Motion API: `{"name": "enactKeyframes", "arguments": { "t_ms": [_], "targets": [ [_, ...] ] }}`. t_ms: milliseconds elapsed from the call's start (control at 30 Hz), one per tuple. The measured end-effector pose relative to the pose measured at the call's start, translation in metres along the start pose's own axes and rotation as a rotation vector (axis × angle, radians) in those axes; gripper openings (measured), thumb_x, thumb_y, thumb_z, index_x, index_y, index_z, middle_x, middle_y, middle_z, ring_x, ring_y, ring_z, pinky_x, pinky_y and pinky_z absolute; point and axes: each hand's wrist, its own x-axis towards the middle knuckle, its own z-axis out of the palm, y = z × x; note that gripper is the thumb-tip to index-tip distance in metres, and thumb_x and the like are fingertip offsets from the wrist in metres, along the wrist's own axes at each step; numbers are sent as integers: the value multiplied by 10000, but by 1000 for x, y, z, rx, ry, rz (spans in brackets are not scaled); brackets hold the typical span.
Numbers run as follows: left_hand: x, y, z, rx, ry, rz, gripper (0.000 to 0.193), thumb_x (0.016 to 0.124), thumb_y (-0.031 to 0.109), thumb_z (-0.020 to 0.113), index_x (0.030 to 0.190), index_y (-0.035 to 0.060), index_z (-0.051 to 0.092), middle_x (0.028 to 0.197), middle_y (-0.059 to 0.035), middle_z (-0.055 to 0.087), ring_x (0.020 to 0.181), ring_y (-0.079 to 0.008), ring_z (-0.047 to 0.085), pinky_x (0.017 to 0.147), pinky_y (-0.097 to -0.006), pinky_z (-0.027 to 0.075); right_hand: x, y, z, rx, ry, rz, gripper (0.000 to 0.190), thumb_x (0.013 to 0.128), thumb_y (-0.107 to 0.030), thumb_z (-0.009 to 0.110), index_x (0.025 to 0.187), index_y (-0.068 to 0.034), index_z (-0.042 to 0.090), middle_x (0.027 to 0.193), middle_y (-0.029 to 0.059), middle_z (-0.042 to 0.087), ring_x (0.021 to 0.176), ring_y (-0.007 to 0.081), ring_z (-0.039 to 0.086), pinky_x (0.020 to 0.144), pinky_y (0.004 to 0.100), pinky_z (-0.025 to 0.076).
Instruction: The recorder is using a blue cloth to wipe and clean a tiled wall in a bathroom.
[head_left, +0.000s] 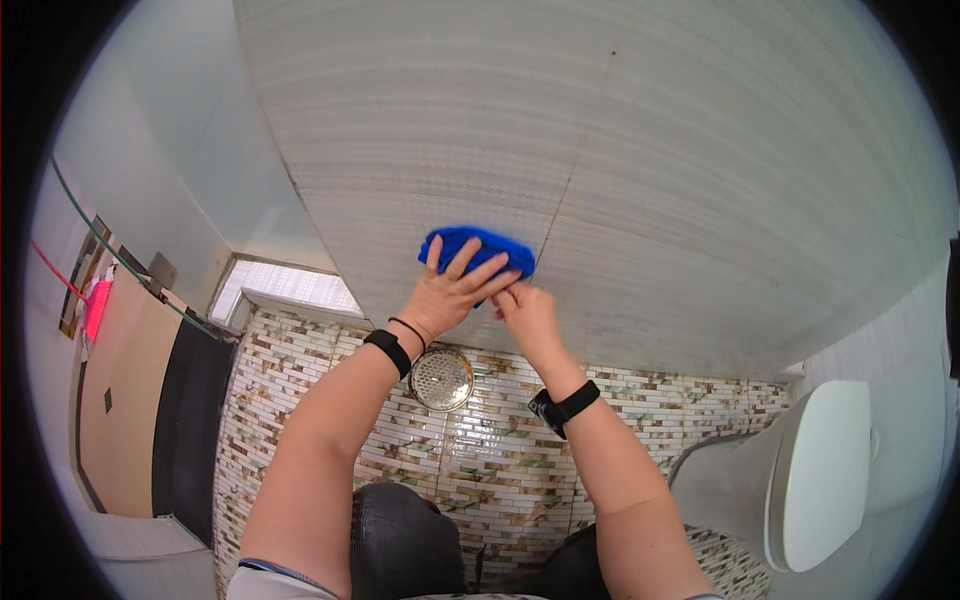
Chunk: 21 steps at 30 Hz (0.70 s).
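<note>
A blue cloth (487, 244) is pressed against the lower part of the pale tiled wall (420, 165). My left hand (450, 292) lies over it with fingers spread, holding it to the tiles. Right at the cloth's lower right edge is my right hand (529, 319), its fingers curled in beside the left fingertips. Whether those curled fingers pinch the cloth is hidden. A black band and a thin dark cord circle my left wrist, and a black watch (559, 409) is on my right.
Below my hands a round metal floor drain (442, 379) sits in the mosaic-patterned floor (495, 465). To the right stands a white toilet (821, 472) with its lid down. A pink brush (96, 307) and a green hose (97, 229) are at the left, above a dark step (187, 427).
</note>
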Motion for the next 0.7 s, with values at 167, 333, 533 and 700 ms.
{"name": "enactKeyframes", "arguments": {
  "t_ms": [167, 333, 533, 700],
  "targets": [
    [-22, 3, -6, -40, -242, 83, 605, 835, 209, 517, 1388, 375, 335, 1494, 102, 205, 1403, -198, 133, 1122, -550, 56, -8, 17, 19, 15, -100, 148, 266, 870, -214, 536, 819, 28, 635, 712, 214, 635, 656, 325, 654, 637, 414, 500],
    [-7, -16, -30, -152, -217, 27, 586, 832, 217, 526, 1379, 355, 365, 1468, 77, 288, 1385, -184, 205, 1112, -545, 104, -2, -17, 11, 16, -153, 89, 239, 867, -132, 546, 809, 86, 626, 725, 155, 655, 621, 213, 671, 562, 296, 516],
    [45, -58, -52, -361, 122, -136, 538, 804, 156, 587, 1309, 317, 489, 1462, -30, 308, 1380, -222, 231, 1090, -546, 159, 12, -95, -14, 349, 138, -118, 155, 873, -76, 555, 985, 6, 625, 800, 140, 642, 690, 212, 667, 623, 303, 502],
    [50, -66, -71, -55, 252, -417, 503, 781, 97, 611, 1219, 341, 571, 1424, -81, 306, 1322, -339, 281, 1019, -537, 258, 21, -124, -9, 260, 102, -400, 373, 888, -17, 536, 1255, -57, 489, 1022, 77, 578, 872, 151, 626, 728, 249, 498]
  ]
}}
